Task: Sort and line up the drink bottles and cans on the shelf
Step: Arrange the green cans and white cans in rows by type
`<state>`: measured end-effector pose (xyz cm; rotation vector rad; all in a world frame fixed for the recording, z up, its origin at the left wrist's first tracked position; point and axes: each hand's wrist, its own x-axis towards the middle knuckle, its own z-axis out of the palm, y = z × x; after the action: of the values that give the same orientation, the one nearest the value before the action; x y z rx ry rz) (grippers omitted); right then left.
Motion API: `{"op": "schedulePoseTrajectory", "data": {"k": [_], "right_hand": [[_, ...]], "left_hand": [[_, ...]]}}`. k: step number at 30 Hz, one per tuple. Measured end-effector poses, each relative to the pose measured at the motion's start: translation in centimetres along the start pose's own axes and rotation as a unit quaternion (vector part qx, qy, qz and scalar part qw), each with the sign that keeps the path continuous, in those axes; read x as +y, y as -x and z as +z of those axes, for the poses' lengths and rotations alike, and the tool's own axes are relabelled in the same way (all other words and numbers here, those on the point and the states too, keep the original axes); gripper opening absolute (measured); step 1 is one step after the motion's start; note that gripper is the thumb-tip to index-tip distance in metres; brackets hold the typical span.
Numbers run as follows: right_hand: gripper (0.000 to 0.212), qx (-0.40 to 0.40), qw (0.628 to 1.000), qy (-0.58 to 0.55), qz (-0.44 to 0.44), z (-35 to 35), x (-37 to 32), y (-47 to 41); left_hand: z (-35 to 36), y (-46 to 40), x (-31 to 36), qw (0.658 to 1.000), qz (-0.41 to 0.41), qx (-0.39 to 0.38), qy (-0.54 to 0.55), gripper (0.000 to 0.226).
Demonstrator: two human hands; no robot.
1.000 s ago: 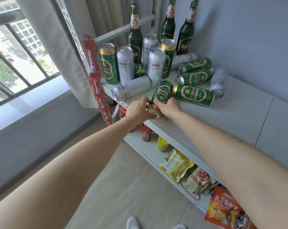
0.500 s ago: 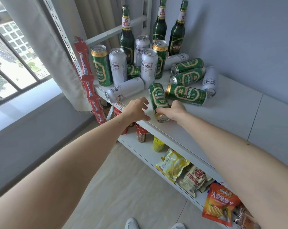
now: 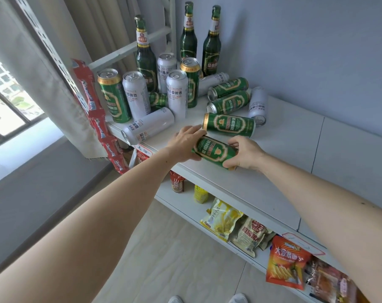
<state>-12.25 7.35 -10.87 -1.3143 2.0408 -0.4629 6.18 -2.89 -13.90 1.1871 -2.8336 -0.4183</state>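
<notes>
the left hand [image 3: 186, 142] is now rejoining the right hand [image 3: 243, 153], both curling around the green aluminium beer can [image 3: 215, 152], lying sideways near the white shelf's [image 3: 273, 189] front edge, long axis spanning hand to hand.

Green can [image 3: 215, 152] held between both hands: both ends covered, left end by left hand [image 3: 185, 143], right end by right hand [image 3: 243, 154]. Small green can [image 3: 158, 99] lying behind upright silver cans, mostly hidden. Silver can [image 3: 214, 82] at back lying half hidden behind upright green can [image 3: 191, 84]. Snack bags [image 3: 323, 281] at lower right blurred, cut off by frame edge. Handwritten shelf label [image 3: 144, 149] too small to read. Shoes [image 3: 238, 298] cut off at bottom edge.
</notes>
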Motion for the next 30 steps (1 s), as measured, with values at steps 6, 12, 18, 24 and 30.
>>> {"op": "schedulePoseTrajectory", "data": {"k": [6, 12, 18, 24, 30], "right_hand": [[0.076, 0.049, 0.999, -0.018, 0.013, -1.7, 1.8, 0.7], [0.062, 0.050, 0.983, -0.178, -0.009, -2.6, 3.8, 1.0], [0.043, 0.042, 0.958, -0.283, 0.009, -4.5, 4.3, 1.8], [0.051, 0.121, 0.957, -0.261, 0.028, -7.3, 6.2, 3.8], [0.044, 0.170, 0.961, -0.219, 0.021, -10.9, 8.7, 7.0]], "left_hand": [[0.1, -0.5, 1.5, 0.998, 0.006, 0.048, 0.026, 0.069], [1.8, 0.5, 3.1, 0.986, -0.048, 0.129, 0.090, 0.067], [3.0, 0.5, 7.1, 0.978, -0.068, 0.147, 0.129, 0.068], [3.4, -0.9, 11.2, 0.980, -0.028, 0.097, 0.170, 0.072], [4.5, -2.2, 15.7, 0.974, 0.043, 0.053, 0.216, 0.071]]}}
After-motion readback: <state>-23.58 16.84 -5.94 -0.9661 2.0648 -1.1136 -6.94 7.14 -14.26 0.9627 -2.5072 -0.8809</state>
